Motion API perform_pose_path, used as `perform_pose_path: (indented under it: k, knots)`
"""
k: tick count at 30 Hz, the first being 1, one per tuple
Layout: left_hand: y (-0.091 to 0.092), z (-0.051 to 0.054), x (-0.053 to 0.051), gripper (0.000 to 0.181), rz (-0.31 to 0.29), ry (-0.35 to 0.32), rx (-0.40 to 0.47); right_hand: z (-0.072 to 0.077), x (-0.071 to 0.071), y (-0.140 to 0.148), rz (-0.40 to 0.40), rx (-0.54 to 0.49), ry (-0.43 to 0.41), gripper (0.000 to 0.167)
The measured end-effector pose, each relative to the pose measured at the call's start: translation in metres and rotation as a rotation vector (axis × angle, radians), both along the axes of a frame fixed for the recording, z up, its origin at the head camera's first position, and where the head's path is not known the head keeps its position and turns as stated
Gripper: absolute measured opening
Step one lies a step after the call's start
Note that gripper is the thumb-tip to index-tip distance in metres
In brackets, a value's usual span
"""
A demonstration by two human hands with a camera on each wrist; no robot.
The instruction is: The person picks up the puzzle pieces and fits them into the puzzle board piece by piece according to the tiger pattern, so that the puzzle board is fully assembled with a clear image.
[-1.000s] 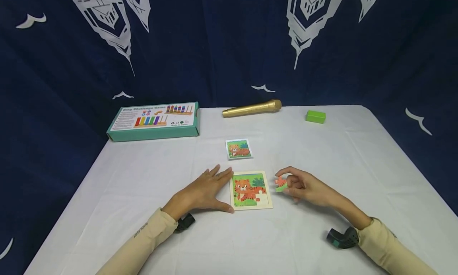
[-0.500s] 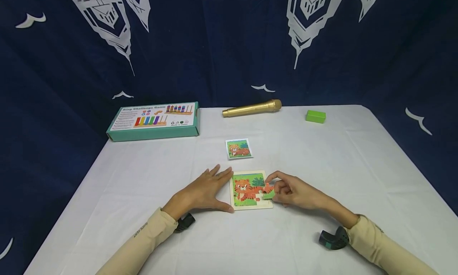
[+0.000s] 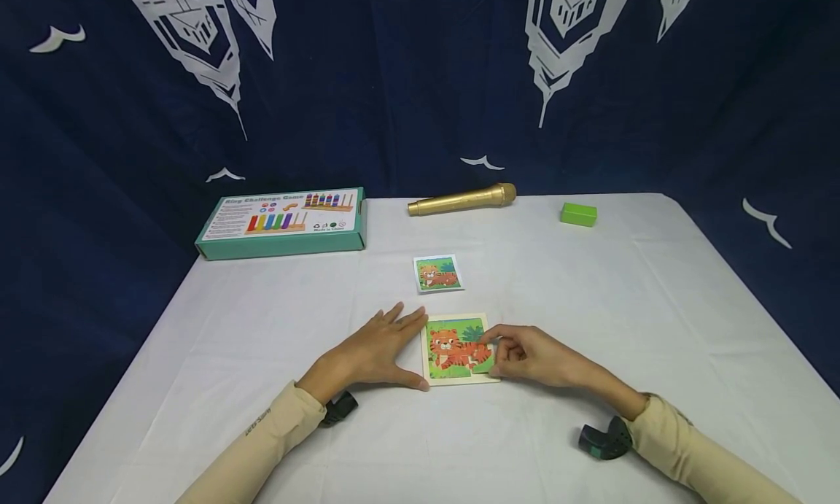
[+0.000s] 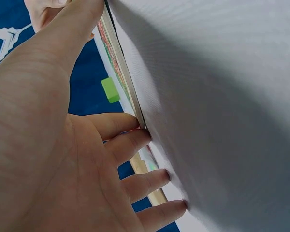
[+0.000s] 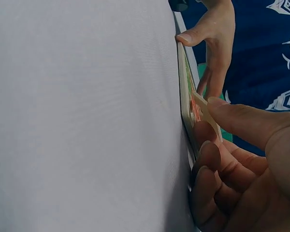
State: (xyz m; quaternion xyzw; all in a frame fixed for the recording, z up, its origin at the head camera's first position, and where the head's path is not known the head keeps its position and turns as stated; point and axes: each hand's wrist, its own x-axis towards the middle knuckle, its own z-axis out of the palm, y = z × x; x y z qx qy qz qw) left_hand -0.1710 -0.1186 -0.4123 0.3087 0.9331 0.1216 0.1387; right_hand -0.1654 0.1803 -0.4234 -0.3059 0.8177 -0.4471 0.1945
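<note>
A small tiger puzzle board (image 3: pixel 450 349) with a pale wooden rim lies flat near the middle of the table. My left hand (image 3: pixel 380 349) rests beside it, fingers spread and straight, thumb and fingertips touching its left edge. At the board's lower right corner, my right hand (image 3: pixel 534 354) pinches a puzzle piece (image 3: pixel 483 361) printed in orange and green. In the right wrist view that piece (image 5: pixel 208 113) is tilted above the board (image 5: pixel 183 92), between thumb and fingers. The other right fingers are curled close to the tabletop.
Behind the board lies a tiger picture card (image 3: pixel 438 273). A green game box (image 3: pixel 282 224) stands at the back left, a gold microphone (image 3: pixel 462 199) at the back middle, and a green block (image 3: pixel 579 214) at the back right. A dark blue curtain (image 3: pixel 420 88) hangs behind the table.
My right hand has moved left with the puzzle piece, from beside the board to over its lower right corner. The left hand has stayed at the board's left edge.
</note>
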Motion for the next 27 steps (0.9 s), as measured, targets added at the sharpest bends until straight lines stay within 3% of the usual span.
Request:
perform_pose_path:
  k: [10, 27]
  knots:
    - [0.0004, 0.0012, 0.0008, 0.111, 0.002, 0.003, 0.008, -0.0007, 0.0014, -0.0049, -0.005, 0.08, 0.147, 0.036]
    - [-0.0002, 0.0004, 0.0016, 0.111, 0.005, 0.001, 0.017, 0.0005, 0.0049, -0.007, -0.017, 0.133, 0.188, 0.037]
